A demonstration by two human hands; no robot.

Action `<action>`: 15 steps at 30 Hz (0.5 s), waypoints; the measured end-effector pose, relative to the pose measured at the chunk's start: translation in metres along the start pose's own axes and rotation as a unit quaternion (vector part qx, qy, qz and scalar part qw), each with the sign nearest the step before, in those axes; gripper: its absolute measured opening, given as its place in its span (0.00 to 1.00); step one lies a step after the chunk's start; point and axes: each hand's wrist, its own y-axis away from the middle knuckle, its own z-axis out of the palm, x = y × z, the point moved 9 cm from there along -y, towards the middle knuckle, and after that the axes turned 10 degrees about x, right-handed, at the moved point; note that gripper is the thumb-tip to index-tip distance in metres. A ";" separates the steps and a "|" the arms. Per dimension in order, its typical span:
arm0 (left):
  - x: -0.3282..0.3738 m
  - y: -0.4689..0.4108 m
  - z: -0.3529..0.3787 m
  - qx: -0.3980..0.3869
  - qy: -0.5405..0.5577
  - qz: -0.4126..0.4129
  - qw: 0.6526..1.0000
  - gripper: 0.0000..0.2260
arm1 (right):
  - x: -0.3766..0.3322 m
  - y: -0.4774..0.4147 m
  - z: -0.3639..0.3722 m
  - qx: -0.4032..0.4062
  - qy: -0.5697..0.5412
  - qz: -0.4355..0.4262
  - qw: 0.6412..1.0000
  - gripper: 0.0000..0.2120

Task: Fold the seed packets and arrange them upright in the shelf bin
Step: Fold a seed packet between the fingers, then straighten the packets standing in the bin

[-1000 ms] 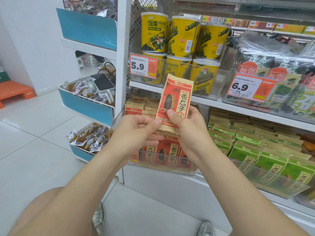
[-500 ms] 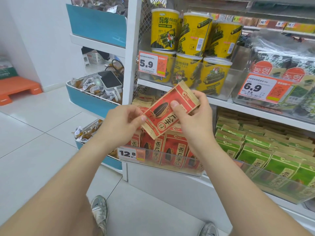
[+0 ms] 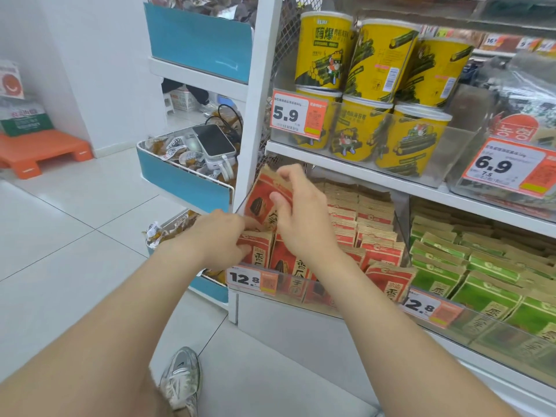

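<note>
Head view: the fingers of your right hand are clamped on a red-and-brown paper seed packet, which is tilted just above the left end of the clear plastic shelf bin. Your left hand curls at the packet's lower corner, over the bin's front-left upright packets. Whether those fingers pinch anything cannot be told.

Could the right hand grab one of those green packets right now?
Probably not yet: the right hand is busy pinching a red packet. The green packets themselves stand uncovered, nothing blocking.
</note>
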 end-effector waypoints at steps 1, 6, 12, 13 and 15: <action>0.000 -0.003 -0.001 0.010 -0.001 0.009 1.000 0.19 | 0.005 -0.002 0.012 -0.036 0.025 0.000 0.999 0.08; -0.003 -0.018 0.000 0.048 -0.020 0.009 0.999 0.12 | 0.020 -0.010 0.041 -0.140 0.204 0.014 0.969 0.16; -0.015 -0.022 -0.009 0.073 -0.009 -0.010 0.997 0.11 | 0.024 -0.028 0.046 -0.148 0.219 0.042 0.964 0.20; -0.017 -0.020 -0.009 0.072 0.000 -0.013 0.997 0.11 | 0.025 -0.029 0.048 -0.155 0.224 0.049 0.961 0.20; -0.020 -0.017 -0.006 0.070 0.029 -0.020 0.997 0.15 | 0.032 -0.022 0.056 -0.199 0.247 0.083 0.945 0.19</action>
